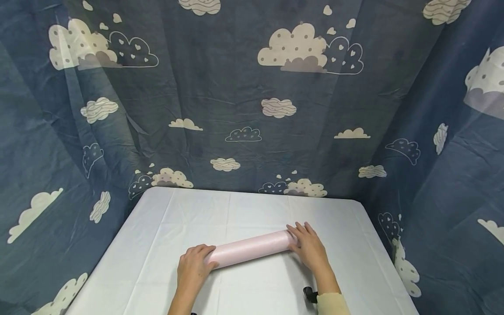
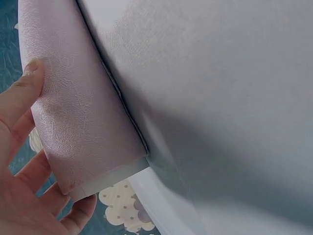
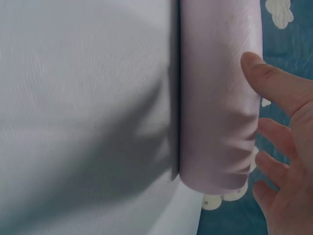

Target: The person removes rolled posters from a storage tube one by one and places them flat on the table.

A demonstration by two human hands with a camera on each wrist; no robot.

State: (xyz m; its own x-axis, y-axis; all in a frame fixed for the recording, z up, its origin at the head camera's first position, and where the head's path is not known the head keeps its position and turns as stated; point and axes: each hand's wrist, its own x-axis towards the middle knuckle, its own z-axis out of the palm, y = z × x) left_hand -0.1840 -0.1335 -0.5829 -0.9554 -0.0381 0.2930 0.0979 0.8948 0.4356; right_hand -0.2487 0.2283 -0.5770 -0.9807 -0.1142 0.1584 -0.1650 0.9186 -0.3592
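Observation:
A pink roll of textured sheet material [image 1: 252, 250] lies aslant over the white tabletop, its right end farther back than its left. My left hand [image 1: 193, 265] holds the left end, thumb on the near side and fingers over the far side. In the left wrist view the pink roll [image 2: 73, 98] shows a fine crinkled surface and a pale edge at its end. At the other end my right hand [image 1: 311, 247] grips the roll, its thumb [image 3: 264, 73] on the near side in the right wrist view and the other fingers partly hidden behind it.
The table [image 1: 189, 214] has a white creased cover. Dark blue cloth [image 1: 220, 87] printed with clouds hangs behind it and along both sides. A small black object [image 1: 309, 295] shows at the right wrist, near the pale yellow sleeve [image 1: 334, 303].

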